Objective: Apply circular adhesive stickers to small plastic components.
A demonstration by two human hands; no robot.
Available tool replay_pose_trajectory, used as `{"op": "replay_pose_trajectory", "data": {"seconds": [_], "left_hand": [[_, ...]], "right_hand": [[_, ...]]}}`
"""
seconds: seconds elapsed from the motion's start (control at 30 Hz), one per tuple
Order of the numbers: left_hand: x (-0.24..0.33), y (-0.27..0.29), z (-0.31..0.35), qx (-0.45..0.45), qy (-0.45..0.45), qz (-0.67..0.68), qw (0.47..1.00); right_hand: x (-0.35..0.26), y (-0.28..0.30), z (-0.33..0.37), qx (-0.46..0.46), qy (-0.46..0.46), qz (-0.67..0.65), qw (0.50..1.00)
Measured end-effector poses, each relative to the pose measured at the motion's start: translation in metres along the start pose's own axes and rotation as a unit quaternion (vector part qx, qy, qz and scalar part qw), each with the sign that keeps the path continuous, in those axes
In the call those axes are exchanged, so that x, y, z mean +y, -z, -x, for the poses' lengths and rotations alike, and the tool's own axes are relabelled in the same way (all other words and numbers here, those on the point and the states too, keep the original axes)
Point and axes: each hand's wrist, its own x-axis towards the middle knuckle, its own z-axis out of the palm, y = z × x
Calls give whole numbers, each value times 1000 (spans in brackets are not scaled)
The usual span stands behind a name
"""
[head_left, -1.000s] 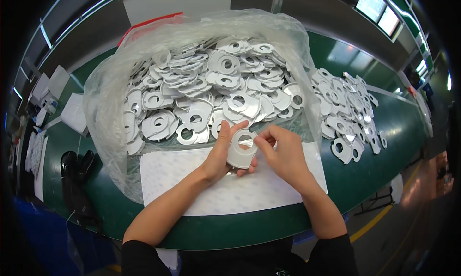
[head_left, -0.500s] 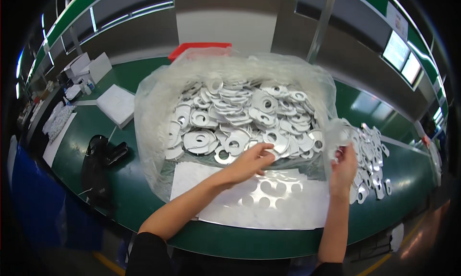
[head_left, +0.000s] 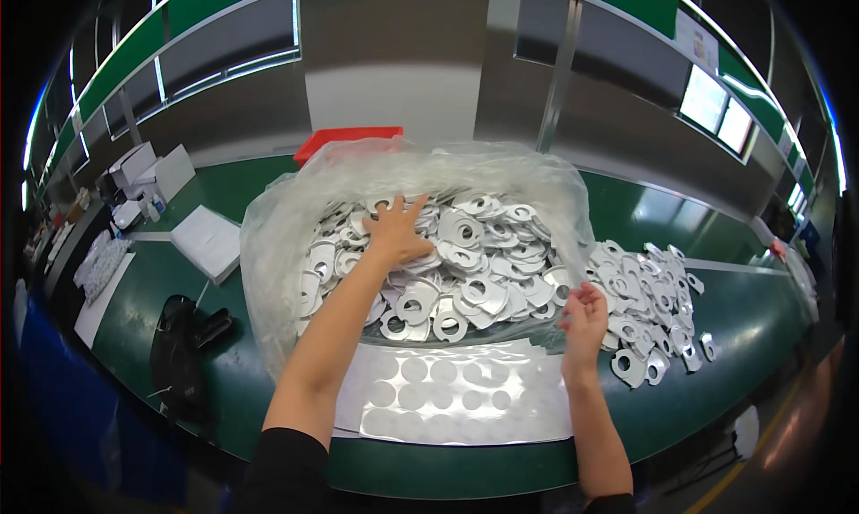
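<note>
My left hand (head_left: 394, 233) reaches onto a heap of flat silver-white ring-shaped pieces (head_left: 488, 290), its fingers spread over the top of them. The heap lies in a clear plastic bag (head_left: 273, 219) whose mouth is spread open around it. My right hand (head_left: 586, 322) hovers by the bag's right edge, its fingers loosely curled and the thumb apart; nothing shows in it. To the right of it, a second pile of similar ring pieces (head_left: 658, 290) lies loose on the table. In front of the bag is a glossy sheet with round circles on it (head_left: 465, 416).
The green table (head_left: 716, 362) curves along its front edge. Behind the bag stands a red tray (head_left: 349, 138). On the left are a white flat packet (head_left: 210, 241), a black object with a strap (head_left: 183, 353) and white boxes (head_left: 152, 169). A metal post (head_left: 559, 76) rises at the back.
My left hand has moved from the heap's front edge up and left onto its top. My right hand has come left, away from the loose pile's edge. The whole view has shifted slightly.
</note>
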Motion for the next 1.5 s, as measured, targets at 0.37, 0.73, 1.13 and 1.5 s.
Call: {"op": "replay_pose_trajectory", "data": {"seconds": [0.37, 0.73, 1.13, 1.5], "left_hand": [[-3, -6, 92, 129, -164, 93, 974], [-29, 20, 109, 117, -186, 79, 972], [-47, 58, 106, 95, -36, 164, 981], [27, 90, 127, 247, -208, 122, 938]], "right_hand": [[-8, -25, 67, -398, 111, 458, 787], [-14, -16, 53, -458, 72, 471, 751], [-27, -28, 70, -463, 118, 403, 780], [-42, -32, 100, -631, 98, 414, 649]]}}
